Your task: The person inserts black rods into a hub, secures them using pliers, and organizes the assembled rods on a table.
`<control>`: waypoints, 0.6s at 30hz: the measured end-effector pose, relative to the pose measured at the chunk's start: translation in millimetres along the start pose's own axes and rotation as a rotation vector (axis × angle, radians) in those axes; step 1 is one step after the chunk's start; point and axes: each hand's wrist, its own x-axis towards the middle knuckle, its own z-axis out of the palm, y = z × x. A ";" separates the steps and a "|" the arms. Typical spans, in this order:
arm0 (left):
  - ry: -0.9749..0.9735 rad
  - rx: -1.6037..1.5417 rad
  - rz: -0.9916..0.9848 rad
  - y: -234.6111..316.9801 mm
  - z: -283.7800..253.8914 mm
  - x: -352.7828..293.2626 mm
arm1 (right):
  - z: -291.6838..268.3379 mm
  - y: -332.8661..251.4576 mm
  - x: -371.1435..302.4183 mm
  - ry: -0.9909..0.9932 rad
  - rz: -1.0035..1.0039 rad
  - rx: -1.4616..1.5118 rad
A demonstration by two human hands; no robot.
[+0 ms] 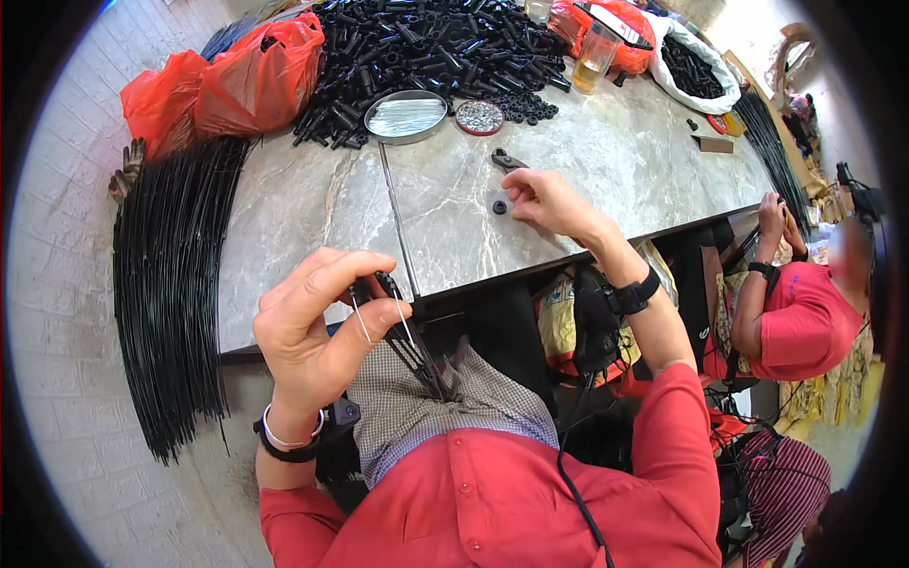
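Above my lap, my left hand [327,327] pinches a black jointed piece between thumb and fingers. Thin black strips [409,358] run from it down toward my lap, and bright metal wires stick out beside the thumb. Over the table, the fingers of my right hand [549,202] are curled together; whatever they hold, if anything, is too small to make out. Just left of those fingers lies a small black ring-shaped part [500,207]. A dark hand tool like pliers [508,160] rests beyond them.
Black tubes [426,47] heap at the back, behind a dish of metal pins [407,117] and a tin of small metal parts [480,117]. Long black rods [175,284] overhang the left edge. A cup [594,62] stands back right; a co-worker [805,303] sits at right.
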 end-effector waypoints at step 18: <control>0.020 0.008 0.041 3.3 -4.1 -4.5 | 9.1 -4.1 2.8 0.009 -0.171 -0.405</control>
